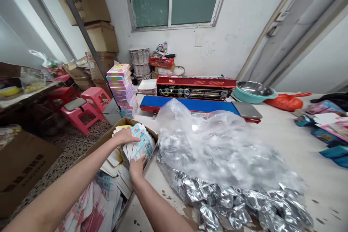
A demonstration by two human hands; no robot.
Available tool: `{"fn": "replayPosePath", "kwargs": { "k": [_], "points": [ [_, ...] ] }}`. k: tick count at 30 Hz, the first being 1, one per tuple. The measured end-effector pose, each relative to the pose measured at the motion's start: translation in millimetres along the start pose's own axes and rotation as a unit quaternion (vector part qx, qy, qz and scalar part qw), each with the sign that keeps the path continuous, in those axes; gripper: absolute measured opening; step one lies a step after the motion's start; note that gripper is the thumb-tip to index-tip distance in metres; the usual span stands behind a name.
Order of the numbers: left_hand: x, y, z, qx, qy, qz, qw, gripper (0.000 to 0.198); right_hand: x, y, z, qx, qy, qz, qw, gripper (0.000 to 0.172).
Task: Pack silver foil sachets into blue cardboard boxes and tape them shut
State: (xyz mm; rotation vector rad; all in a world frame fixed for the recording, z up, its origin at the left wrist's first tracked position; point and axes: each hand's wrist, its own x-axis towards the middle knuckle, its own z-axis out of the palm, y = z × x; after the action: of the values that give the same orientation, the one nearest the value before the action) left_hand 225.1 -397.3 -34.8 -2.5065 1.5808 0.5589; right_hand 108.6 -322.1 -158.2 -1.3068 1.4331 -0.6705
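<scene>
Both my hands reach into an open cardboard box (pixel 152 136) at the table's left edge. My left hand (pixel 125 137) grips the upper left side of a stack of printed blue-and-white cards (pixel 141 141), which look like flat folded cartons. Around the lower edge of the same stack is my right hand (pixel 137 168), its fingertips partly hidden. More flat printed pieces, pink and white (pixel 91 203), lie nearer to me in the box. Immediately right of the box spreads a large clear plastic bag (pixel 217 145) with crumpled silver foil pouches (pixel 225 199).
A red sealing machine with a blue belt (pixel 190 104) stands behind the bag. Small boxes (pixel 122 88) are piled tall behind the cardboard box. A teal basin (pixel 254 94) and red plastic bag (pixel 286 102) sit at right. Pink stools (pixel 78 114) stand on the floor at left.
</scene>
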Motion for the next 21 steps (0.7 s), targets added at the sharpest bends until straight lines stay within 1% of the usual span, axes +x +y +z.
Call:
{"fn": "replayPosePath", "kwargs": {
  "k": [1,3,5,7,9,12,14,15,16,18,20,21],
  "points": [
    [-0.8,3.2,-2.0,0.003,-0.007,-0.004,1.000,0.103,-3.8,-0.2,1.9,-0.003,0.002,0.035,0.999,0.073],
    [1.9,8.9,-7.5,0.005,-0.030,-0.016,0.999,0.091,-9.7,-1.8,2.7,-0.004,0.004,0.079,0.997,0.075],
    [5.5,14.2,-12.0,0.009,-0.041,-0.025,0.999,0.076,-13.6,-3.9,0.1,0.000,0.004,0.081,0.997,0.074],
    [3.0,20.0,-12.6,0.015,-0.028,-0.019,0.999,0.069,-17.2,-5.8,-4.5,0.008,0.004,0.067,0.998,0.072],
    [-9.5,26.9,-7.9,0.018,-0.013,0.005,1.000,0.069,-22.3,-7.3,-9.6,0.019,0.005,0.054,0.998,0.074],
    [-40.8,40.0,6.5,0.011,-0.009,0.049,0.999,0.077,-35.0,-7.4,-14.2,0.037,0.005,0.052,0.998,0.077],
    [-58.4,49.7,16.9,0.004,-0.001,0.058,0.998,0.082,-45.2,-6.1,-13.1,0.042,0.006,0.041,0.998,0.083],
    [-63.5,54.4,21.2,0.002,0.006,0.057,0.998,0.082,-49.9,-5.3,-11.2,0.042,0.007,0.028,0.999,0.087],
    [-65.5,58.4,24.6,-0.002,0.012,0.054,0.998,0.080,-53.9,-4.7,-8.6,0.041,0.010,0.013,0.999,0.091],
    [-61.1,62.9,28.9,-0.018,0.018,0.052,0.998,0.072,-58.8,-4.4,-3.3,0.040,0.018,-0.011,0.999,0.100],
    [-50.0,58.9,30.7,-0.050,0.017,0.052,0.997,0.066,-59.6,-5.5,-0.5,0.039,0.023,-0.021,0.999,0.105],
    [-44.1,52.8,31.2,-0.074,0.017,0.049,0.996,0.066,-58.9,-6.5,-1.0,0.038,0.020,-0.025,0.999,0.105]
  ]
}}
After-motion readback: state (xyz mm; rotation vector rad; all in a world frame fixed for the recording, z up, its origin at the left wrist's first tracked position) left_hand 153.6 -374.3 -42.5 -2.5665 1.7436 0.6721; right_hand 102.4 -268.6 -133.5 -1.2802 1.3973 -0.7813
